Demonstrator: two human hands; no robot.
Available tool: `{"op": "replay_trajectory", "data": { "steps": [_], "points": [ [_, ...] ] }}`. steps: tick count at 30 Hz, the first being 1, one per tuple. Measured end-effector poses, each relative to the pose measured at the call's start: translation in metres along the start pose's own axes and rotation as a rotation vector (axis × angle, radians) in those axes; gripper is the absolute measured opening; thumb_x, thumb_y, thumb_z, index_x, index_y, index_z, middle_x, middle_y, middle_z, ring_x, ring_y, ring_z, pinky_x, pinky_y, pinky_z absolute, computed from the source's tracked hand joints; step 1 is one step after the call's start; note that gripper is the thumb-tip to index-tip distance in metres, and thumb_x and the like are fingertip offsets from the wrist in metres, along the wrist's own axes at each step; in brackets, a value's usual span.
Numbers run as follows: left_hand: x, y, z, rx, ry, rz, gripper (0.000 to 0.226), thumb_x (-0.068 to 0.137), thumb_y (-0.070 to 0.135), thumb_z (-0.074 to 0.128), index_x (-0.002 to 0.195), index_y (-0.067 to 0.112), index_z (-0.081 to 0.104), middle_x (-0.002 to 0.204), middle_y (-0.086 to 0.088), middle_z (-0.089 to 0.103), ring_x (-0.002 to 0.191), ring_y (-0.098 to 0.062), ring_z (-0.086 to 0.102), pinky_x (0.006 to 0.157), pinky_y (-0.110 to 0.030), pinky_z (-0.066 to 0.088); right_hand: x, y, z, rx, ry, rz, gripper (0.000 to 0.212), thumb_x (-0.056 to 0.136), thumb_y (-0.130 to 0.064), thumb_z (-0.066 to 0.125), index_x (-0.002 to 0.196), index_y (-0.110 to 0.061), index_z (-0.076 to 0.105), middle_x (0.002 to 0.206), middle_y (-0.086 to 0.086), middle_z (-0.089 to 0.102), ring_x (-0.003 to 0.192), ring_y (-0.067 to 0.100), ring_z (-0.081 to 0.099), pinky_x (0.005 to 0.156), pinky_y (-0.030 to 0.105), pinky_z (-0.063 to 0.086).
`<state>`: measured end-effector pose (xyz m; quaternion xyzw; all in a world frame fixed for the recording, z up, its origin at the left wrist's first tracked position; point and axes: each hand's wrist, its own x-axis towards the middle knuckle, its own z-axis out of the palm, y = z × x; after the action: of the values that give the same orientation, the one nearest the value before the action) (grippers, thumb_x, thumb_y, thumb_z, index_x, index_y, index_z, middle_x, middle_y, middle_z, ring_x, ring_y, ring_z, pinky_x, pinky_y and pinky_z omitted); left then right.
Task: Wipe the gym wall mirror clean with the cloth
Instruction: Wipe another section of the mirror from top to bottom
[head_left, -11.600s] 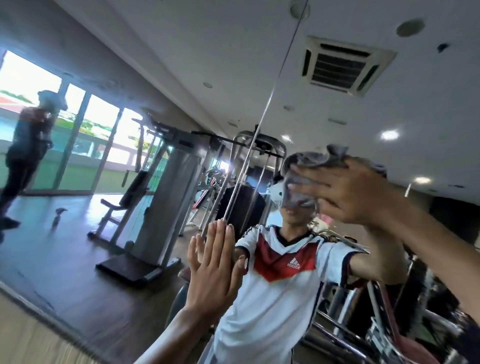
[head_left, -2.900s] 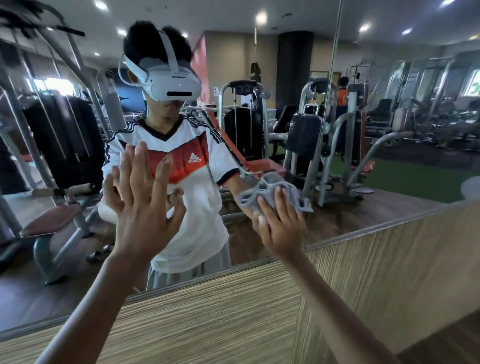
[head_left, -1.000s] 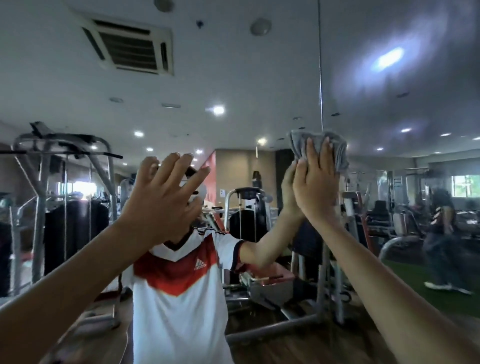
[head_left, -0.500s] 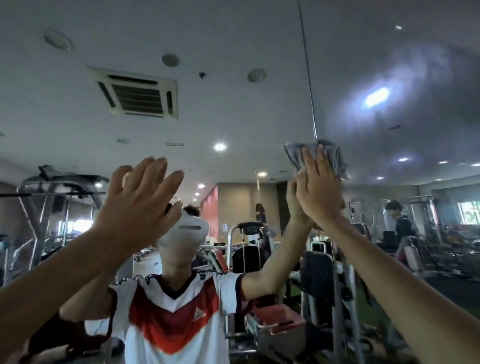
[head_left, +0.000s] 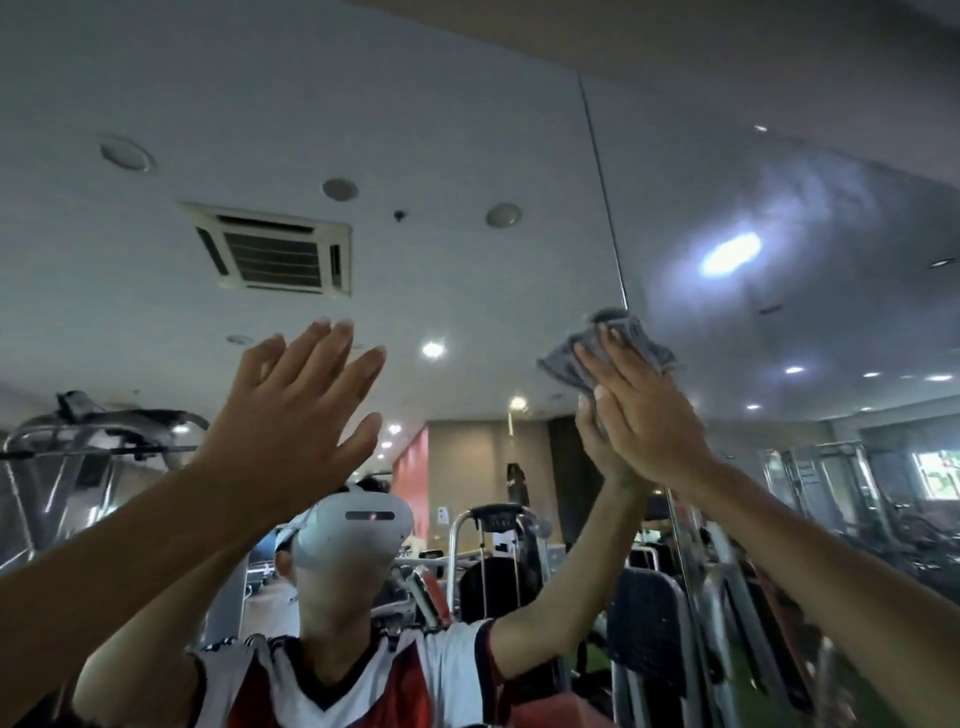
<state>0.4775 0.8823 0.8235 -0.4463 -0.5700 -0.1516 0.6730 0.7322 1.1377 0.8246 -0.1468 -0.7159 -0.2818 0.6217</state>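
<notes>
Right hand (head_left: 647, 415) presses the grey cloth (head_left: 562, 362) to the mirror (head_left: 467, 104) with straight fingers; left hand (head_left: 291, 415) spread open.

We logged both arms raised, forearms slanting up and inward. Left hand (head_left: 291, 415): palm turned away from us, fingers straight and slightly spread, thumb out to the side, holding nothing. Right hand (head_left: 644, 415): fingers straight and close together, pressing flat on the cloth (head_left: 561, 364).
</notes>
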Motion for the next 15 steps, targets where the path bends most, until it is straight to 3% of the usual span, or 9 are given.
{"op": "replay_trajectory", "data": {
  "steps": [2,5,8,11,13,15],
  "points": [
    [-0.002,0.003,0.003,0.000,0.029,-0.003,0.064,0.093,0.045,0.034,0.139,0.007,0.056,0.145,-0.025,0.049,0.136,-0.040,0.046,0.102,-0.054,0.033,0.046,0.006,-0.004,0.029,0.014,0.248,0.070,0.093,-0.045,0.014,0.156,-0.018,0.030,0.164,0.008,0.021,0.152,0.027,0.017,0.120,0.055,0.025],
    [0.004,0.002,0.003,0.012,0.055,0.009,0.061,0.091,0.047,0.037,0.132,0.007,0.060,0.137,-0.023,0.056,0.128,-0.039,0.051,0.093,-0.051,0.036,0.105,-0.026,0.002,0.016,0.072,0.386,0.056,0.102,-0.032,0.026,0.157,-0.018,0.027,0.165,0.010,0.017,0.152,0.031,0.012,0.121,0.055,0.018],
    [0.015,-0.004,0.000,0.044,0.081,0.052,0.060,0.088,0.051,0.039,0.123,0.009,0.062,0.119,-0.020,0.062,0.107,-0.037,0.055,0.081,-0.047,0.036,0.121,-0.073,0.014,0.046,0.050,0.187,0.053,0.104,-0.028,0.028,0.157,-0.021,0.026,0.166,0.008,0.016,0.153,0.028,0.010,0.122,0.054,0.017],
    [0.027,-0.010,-0.005,0.067,0.087,0.075,0.058,0.086,0.052,0.039,0.115,0.009,0.065,0.098,-0.015,0.060,0.086,-0.033,0.052,0.075,-0.044,0.036,0.088,-0.094,0.023,0.021,0.049,-0.174,0.054,0.102,-0.031,0.026,0.155,-0.020,0.029,0.164,0.007,0.022,0.153,0.024,0.013,0.123,0.050,0.017],
    [0.033,-0.012,-0.006,0.066,0.090,0.088,0.054,0.085,0.050,0.039,0.110,0.009,0.065,0.091,-0.014,0.056,0.081,-0.031,0.050,0.074,-0.044,0.037,0.057,-0.075,0.021,-0.024,-0.025,-0.454,0.054,0.101,-0.030,0.031,0.153,-0.019,0.031,0.163,0.006,0.026,0.153,0.019,0.016,0.123,0.043,0.017],
    [0.039,-0.015,-0.006,0.060,0.102,0.115,0.052,0.086,0.048,0.040,0.109,0.010,0.065,0.091,-0.013,0.056,0.081,-0.031,0.050,0.075,-0.044,0.037,0.048,-0.030,0.015,-0.060,-0.062,-0.556,0.055,0.098,-0.028,0.034,0.153,-0.022,0.031,0.162,0.002,0.027,0.152,0.015,0.019,0.122,0.039,0.019]
  ]
}}
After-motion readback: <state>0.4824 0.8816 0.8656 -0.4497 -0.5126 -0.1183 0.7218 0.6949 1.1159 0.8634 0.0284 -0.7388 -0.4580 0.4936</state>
